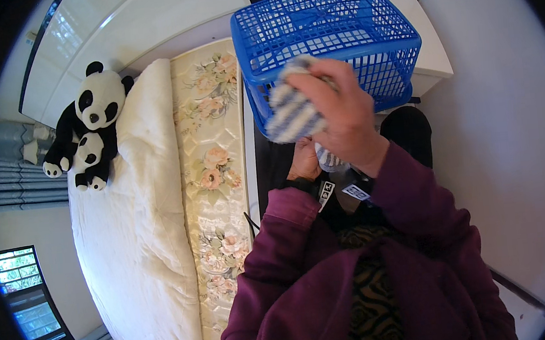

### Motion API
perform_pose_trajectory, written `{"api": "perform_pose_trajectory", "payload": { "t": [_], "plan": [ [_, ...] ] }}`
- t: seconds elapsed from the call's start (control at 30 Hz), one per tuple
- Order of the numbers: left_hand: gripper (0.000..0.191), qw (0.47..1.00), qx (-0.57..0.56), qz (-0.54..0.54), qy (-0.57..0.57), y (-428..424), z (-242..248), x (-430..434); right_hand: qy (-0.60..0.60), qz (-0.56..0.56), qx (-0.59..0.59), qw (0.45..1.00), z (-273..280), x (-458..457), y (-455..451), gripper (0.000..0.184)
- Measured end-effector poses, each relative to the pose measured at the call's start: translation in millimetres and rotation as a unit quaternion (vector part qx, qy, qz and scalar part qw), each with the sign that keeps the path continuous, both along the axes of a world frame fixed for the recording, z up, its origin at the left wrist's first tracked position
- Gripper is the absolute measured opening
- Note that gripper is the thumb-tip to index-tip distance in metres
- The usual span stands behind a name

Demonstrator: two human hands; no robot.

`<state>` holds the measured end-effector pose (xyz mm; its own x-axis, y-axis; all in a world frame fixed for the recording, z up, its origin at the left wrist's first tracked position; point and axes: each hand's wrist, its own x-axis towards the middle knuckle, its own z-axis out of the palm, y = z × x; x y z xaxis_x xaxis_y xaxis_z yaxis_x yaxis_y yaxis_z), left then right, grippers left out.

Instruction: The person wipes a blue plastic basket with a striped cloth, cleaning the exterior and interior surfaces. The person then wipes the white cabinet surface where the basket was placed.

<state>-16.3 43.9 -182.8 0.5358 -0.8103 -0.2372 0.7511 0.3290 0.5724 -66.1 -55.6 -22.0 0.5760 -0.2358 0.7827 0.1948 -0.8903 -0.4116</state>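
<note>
A blue-grey and white striped cloth (pixel 292 115), fluffy and bunched up, is gripped in my right hand (pixel 345 110) just in front of a blue plastic basket (pixel 390 70). Lower down, my left hand (pixel 304 160) is beside another striped part of the cloth, which hangs between my wrists; whether it is the same piece I cannot tell. The fingers of my left hand are mostly hidden behind the cloth and my right hand. The openwork basket shows its lattice faces, and a pale surface shows through its holes.
A white cabinet (pixel 430 54) stands under and behind the basket. On the left is a bed with a flowered mattress (pixel 214 175), a folded cream quilt (pixel 137 240) and panda plush toys (pixel 94 108). A white wall (pixel 497 126) runs along the right.
</note>
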Motion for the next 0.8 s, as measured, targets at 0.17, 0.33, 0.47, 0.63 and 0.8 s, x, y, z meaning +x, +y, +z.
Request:
{"api": "perform_pose_trajectory", "payload": {
  "t": [0.17,0.33,0.47,0.63,0.8],
  "plan": [
    [0.059,0.999,0.022,0.016,-0.022,3,0,3,-0.001,-0.028,-0.138,0.990,-15,31,17,0.024],
    [0.051,0.997,0.065,0.024,0.033,16,1,0,0.119,0.011,-0.113,0.986,-47,0,16,0.022],
    [0.047,0.999,0.011,0.033,0.014,9,-14,-1,0.064,0.021,-0.023,0.997,-28,-9,11,0.033],
    [0.041,0.976,-0.045,-0.041,-0.209,3,-28,12,-0.029,-0.017,-0.056,0.998,1,23,10,0.034],
    [0.035,0.998,-0.026,0.037,-0.048,7,-17,4,0.056,-0.001,-0.127,0.990,-31,14,13,0.021]
  ]
}}
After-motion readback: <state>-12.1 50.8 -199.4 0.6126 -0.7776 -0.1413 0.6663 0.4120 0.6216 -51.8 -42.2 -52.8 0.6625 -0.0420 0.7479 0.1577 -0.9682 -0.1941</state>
